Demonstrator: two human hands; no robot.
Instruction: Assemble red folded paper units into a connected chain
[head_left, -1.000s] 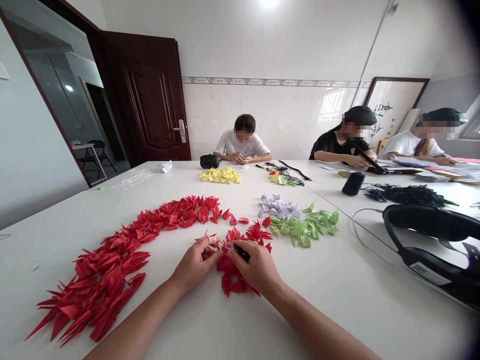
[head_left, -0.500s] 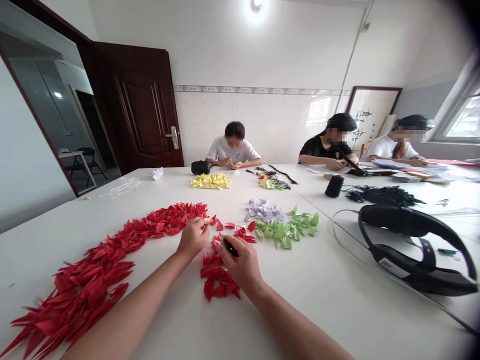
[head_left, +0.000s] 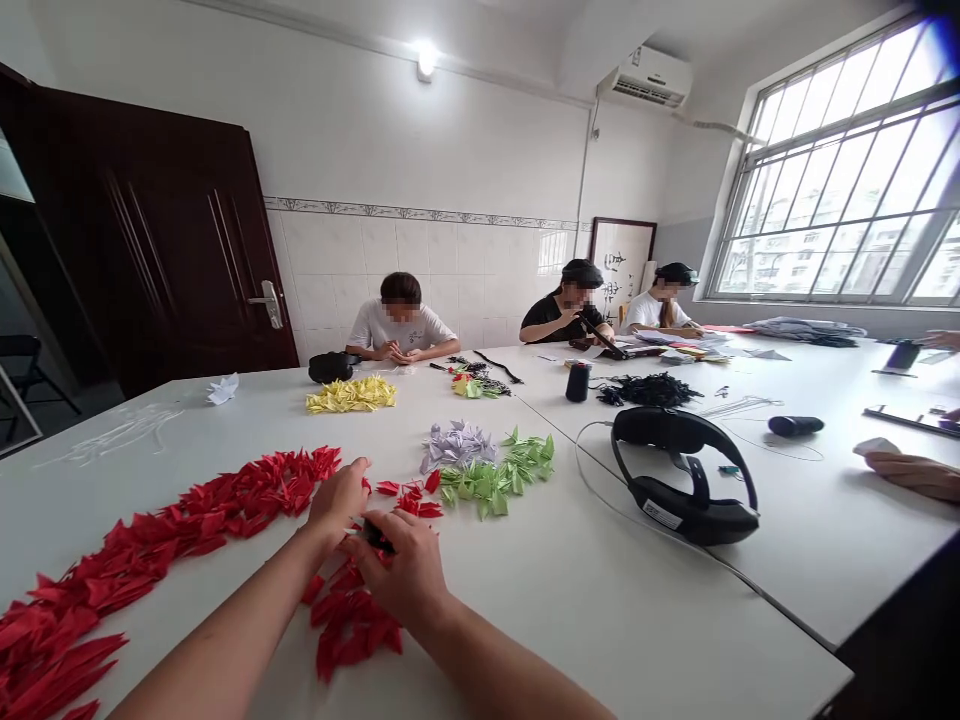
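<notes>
Left hand (head_left: 341,500) and right hand (head_left: 397,572) meet over a small black object (head_left: 377,535) at a white table (head_left: 600,610).

The right hand, closed around the object, is the nearer; its visible end lies roughly crosswise, pointing toward the left hand, just beside it. Whether the left hand grips anything cannot be told. A loose pile of red folded-paper pieces (head_left: 351,625) lies under the hands, a long red band of them (head_left: 172,530) to their left.

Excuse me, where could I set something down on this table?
The white table is bare between the green paper pieces and headphone cable, and between the red paper pieces and yellow paper pieces. It is crowded around the left hand and right hand.
</notes>
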